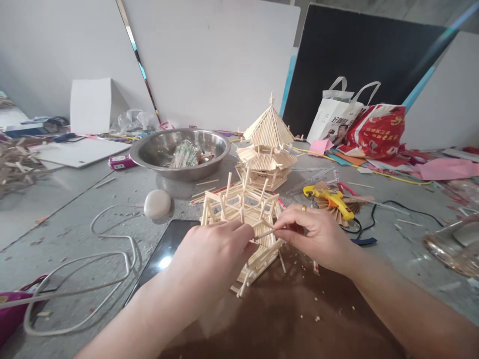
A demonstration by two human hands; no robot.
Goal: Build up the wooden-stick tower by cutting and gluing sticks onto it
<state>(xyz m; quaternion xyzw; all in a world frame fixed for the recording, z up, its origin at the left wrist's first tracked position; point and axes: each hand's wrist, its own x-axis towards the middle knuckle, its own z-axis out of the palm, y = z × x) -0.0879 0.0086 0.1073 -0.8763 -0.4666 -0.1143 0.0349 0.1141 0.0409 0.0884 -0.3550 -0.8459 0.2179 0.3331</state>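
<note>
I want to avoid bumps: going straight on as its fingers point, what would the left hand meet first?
Past the thin stick it holds, the left hand would probably meet the right hand first, though the nearer stick model is close and depth is unclear.

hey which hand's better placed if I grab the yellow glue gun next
Your right hand, most likely: the yellow glue gun lies just beyond it, on the same side. Your left hand is farther away. Both seem to pinch one thin stick, so the right would need to let go first.
</note>
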